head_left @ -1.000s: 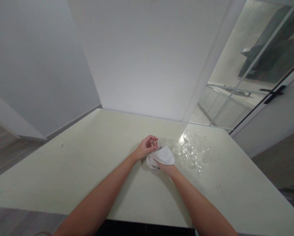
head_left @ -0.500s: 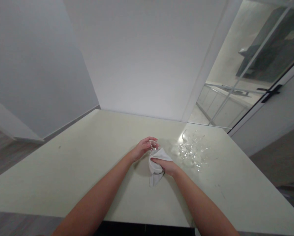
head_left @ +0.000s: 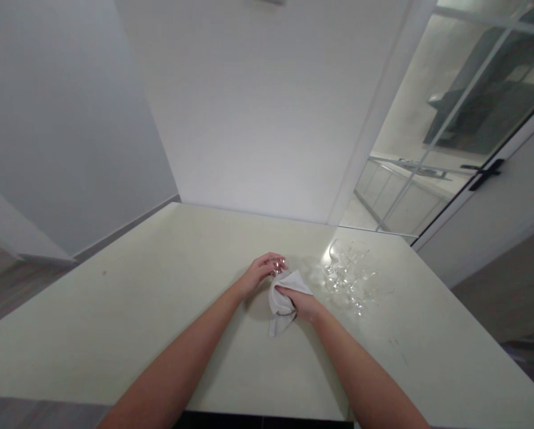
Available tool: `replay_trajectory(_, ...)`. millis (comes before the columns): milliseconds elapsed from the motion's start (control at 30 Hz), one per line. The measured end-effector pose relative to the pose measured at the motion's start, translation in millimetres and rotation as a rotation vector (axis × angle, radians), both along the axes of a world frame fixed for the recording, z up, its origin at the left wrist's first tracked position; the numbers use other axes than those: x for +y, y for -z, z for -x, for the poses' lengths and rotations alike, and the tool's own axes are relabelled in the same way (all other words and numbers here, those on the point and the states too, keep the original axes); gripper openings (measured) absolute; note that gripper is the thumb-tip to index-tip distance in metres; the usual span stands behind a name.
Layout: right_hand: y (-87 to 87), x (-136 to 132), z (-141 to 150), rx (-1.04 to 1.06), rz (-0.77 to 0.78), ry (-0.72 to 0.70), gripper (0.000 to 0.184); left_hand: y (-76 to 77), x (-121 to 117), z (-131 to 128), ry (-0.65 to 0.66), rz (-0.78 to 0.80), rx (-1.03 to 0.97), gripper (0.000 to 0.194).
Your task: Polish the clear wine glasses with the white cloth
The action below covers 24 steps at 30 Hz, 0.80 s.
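Note:
My left hand is curled around a small clear glass above the middle of the table. A white cloth is bunched in my right hand, with the thumb on top of it. The cloth presses against the near side of the glass and hides its lower part. One corner of the cloth hangs down toward me. To the right of my hands, a cluster of several clear glass pieces sits on the table; glare and overlap blur their single shapes.
The pale table has its far edge against a white wall. At the right behind it is a glazed door with a black handle. A small dark spot marks the table's left side.
The fingers of my left hand have shifted slightly on the glass. My right hand and the cloth stay nearly in place against it. The camera view has tilted up a little.

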State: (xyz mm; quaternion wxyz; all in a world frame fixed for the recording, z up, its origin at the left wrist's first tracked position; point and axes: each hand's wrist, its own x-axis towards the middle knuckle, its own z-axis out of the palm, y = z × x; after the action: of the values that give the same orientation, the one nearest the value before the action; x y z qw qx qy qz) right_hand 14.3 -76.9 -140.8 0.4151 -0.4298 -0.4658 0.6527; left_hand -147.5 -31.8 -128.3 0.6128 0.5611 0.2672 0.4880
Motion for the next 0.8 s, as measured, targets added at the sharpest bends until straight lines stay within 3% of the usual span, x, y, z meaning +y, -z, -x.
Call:
replay_trajectory(200, 1.8, 0.6, 4.3, -0.129, -0.175, 0.035, 0.032, -6.4, -4.6, -2.6, -0.010, 0.012, 0.023, 0.054)
replay_trajectory(400, 14.7, 11.1, 1.8, -0.244, -0.246, 0.072, 0.027, -11.5, -3.5, -4.3, -0.232, -0.017, 0.075, 0.052)
replay_trajectory(633, -2.2, 10.7, 4.0, -0.337, -0.454, 0.088, 0.025, -10.5, -1.9, -5.5, -0.303, -0.074, 0.027, 0.048)
replay_trajectory(800, 6.4, 16.7, 4.3, -0.263, -0.461, 0.181, 0.025, -9.7, -1.1, -4.7, -0.333, -0.063, -0.004, 0.047)
